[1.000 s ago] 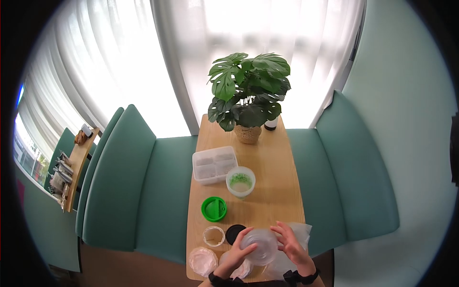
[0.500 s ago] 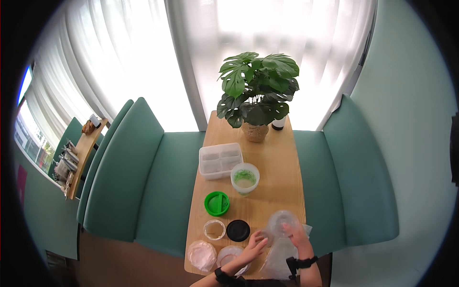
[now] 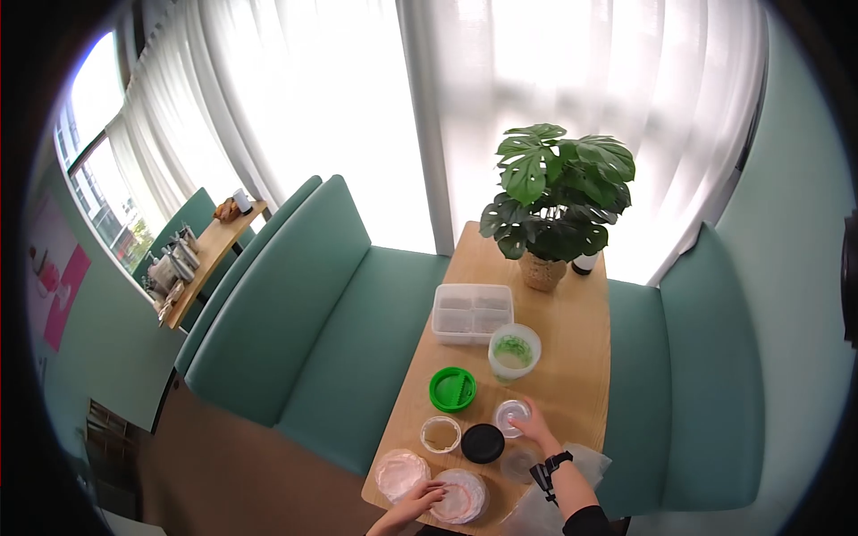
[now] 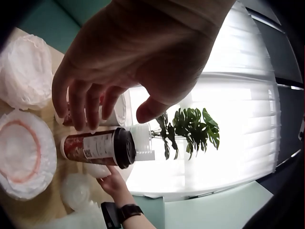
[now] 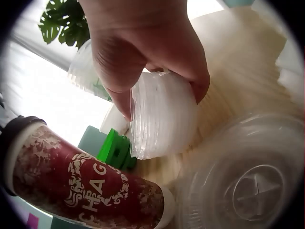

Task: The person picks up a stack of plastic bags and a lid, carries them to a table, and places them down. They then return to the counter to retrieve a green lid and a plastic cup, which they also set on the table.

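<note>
My right hand [image 3: 538, 429] grips a stack of clear plastic lids [image 3: 511, 418] beyond the black-lidded cup [image 3: 483, 443]. Up close in the right wrist view, fingers and thumb of this hand [image 5: 147, 52] hold the stack [image 5: 167, 114] on edge from both sides. My left hand [image 3: 413, 506] is at the near end, fingers loosely bent, by a white bundle with a pink ring [image 3: 460, 497]; whether they touch is unclear. A clear slotted lid [image 5: 257, 191] lies near the right hand. The left wrist view shows the red-printed cup [image 4: 93, 147] past my left hand [image 4: 133, 57].
A pinkish wrapped bundle [image 3: 400, 473], an open-topped white-rimmed cup [image 3: 441, 435] and a green-topped cup [image 3: 452, 389] stand along the left side. Farther back are a tub with green print [image 3: 515, 350], a divided box [image 3: 472, 313] and a potted plant [image 3: 543, 270]. Plastic film [image 3: 581, 469] lies at right.
Both hands were on clear lids; my left hand has left them and moved down-left to the bundles. My right hand has shifted the lids beside the black-lidded cup. The head view has turned left.
</note>
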A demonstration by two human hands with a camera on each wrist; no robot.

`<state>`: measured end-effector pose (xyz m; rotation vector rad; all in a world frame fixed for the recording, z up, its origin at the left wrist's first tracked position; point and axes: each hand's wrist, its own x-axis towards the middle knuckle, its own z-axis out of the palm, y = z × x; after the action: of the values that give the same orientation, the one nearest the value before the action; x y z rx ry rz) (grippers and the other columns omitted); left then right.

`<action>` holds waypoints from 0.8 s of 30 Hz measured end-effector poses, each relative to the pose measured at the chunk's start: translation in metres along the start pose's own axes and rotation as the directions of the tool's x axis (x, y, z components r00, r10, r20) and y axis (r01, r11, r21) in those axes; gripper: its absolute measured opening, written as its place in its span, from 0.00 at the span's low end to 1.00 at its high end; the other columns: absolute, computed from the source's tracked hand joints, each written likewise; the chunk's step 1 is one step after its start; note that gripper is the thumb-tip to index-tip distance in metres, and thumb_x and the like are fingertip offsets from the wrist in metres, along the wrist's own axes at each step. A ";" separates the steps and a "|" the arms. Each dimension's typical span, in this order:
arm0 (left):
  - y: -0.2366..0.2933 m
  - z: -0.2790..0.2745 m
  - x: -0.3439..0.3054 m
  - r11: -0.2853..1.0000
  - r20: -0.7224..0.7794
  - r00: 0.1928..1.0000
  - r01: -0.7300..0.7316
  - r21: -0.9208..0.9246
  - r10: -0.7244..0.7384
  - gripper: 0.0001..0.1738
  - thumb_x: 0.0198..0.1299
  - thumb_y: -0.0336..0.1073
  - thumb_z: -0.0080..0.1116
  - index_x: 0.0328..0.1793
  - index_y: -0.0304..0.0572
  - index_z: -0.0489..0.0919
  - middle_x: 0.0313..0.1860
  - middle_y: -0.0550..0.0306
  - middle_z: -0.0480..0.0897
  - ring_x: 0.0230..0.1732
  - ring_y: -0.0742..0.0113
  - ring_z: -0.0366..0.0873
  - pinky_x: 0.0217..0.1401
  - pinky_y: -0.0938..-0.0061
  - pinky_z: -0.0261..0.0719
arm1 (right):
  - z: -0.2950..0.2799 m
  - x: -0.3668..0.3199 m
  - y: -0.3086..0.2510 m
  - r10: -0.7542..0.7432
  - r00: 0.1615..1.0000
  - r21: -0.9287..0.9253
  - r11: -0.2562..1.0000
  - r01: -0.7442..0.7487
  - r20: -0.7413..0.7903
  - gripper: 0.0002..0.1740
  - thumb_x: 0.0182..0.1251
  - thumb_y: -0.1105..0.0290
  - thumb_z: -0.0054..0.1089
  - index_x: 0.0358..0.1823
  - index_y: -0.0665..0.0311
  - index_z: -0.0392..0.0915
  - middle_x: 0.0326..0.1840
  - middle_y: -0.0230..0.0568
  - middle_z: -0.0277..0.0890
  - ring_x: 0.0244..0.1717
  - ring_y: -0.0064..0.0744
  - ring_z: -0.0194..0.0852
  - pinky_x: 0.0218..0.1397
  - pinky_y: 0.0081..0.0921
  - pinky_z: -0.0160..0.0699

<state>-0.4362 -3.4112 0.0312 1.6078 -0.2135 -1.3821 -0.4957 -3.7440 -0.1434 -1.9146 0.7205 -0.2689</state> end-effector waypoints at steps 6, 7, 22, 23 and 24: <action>-0.005 -0.007 -0.009 0.996 -0.174 0.982 -0.077 -0.047 0.068 0.22 0.61 0.44 0.46 0.58 0.39 0.66 0.47 0.60 0.75 0.47 0.76 0.71 0.43 0.84 0.66 | -0.009 0.001 0.020 0.046 0.998 -0.007 0.999 -0.046 -0.048 0.41 0.36 0.54 0.70 0.54 0.64 0.65 0.52 0.52 0.67 0.54 0.48 0.64 0.58 0.37 0.61; -0.007 -0.008 -0.010 0.997 -0.180 0.983 -0.054 -0.053 0.044 0.22 0.61 0.43 0.47 0.58 0.38 0.66 0.47 0.60 0.75 0.47 0.75 0.71 0.44 0.83 0.67 | -0.016 -0.007 0.009 0.056 0.993 -0.048 0.997 -0.061 -0.105 0.40 0.36 0.52 0.70 0.52 0.65 0.67 0.51 0.52 0.67 0.53 0.48 0.65 0.57 0.37 0.62; -0.055 -0.009 -0.048 0.961 -0.269 0.963 -0.066 -0.268 -0.009 0.20 0.62 0.46 0.46 0.57 0.47 0.67 0.47 0.65 0.74 0.49 0.76 0.69 0.47 0.79 0.67 | -0.006 -0.004 0.027 0.015 0.855 -0.072 0.996 -0.061 -0.518 0.31 0.55 0.52 0.55 0.53 0.68 0.63 0.54 0.53 0.60 0.57 0.49 0.55 0.60 0.42 0.52; -0.051 -0.011 -0.058 0.935 -0.354 0.935 -0.114 -0.335 -0.013 0.18 0.60 0.42 0.49 0.53 0.40 0.70 0.44 0.59 0.75 0.45 0.76 0.70 0.42 0.83 0.67 | -0.012 -0.008 0.025 0.037 0.830 -0.029 0.998 -0.064 -0.557 0.29 0.57 0.53 0.52 0.52 0.68 0.64 0.53 0.52 0.61 0.56 0.49 0.56 0.59 0.41 0.53; -0.060 -0.018 -0.063 0.928 -0.375 0.927 -0.135 -0.348 -0.006 0.18 0.60 0.42 0.49 0.53 0.40 0.70 0.44 0.59 0.75 0.45 0.76 0.70 0.42 0.83 0.67 | -0.019 -0.016 0.014 -0.001 0.818 -0.043 0.999 -0.029 -0.576 0.26 0.60 0.54 0.50 0.51 0.69 0.65 0.52 0.52 0.63 0.55 0.48 0.57 0.59 0.40 0.53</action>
<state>-0.4689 -3.3290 0.0272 1.4898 0.2085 -0.9704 -0.5229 -3.7531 -0.1452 -1.8790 1.1467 -0.8575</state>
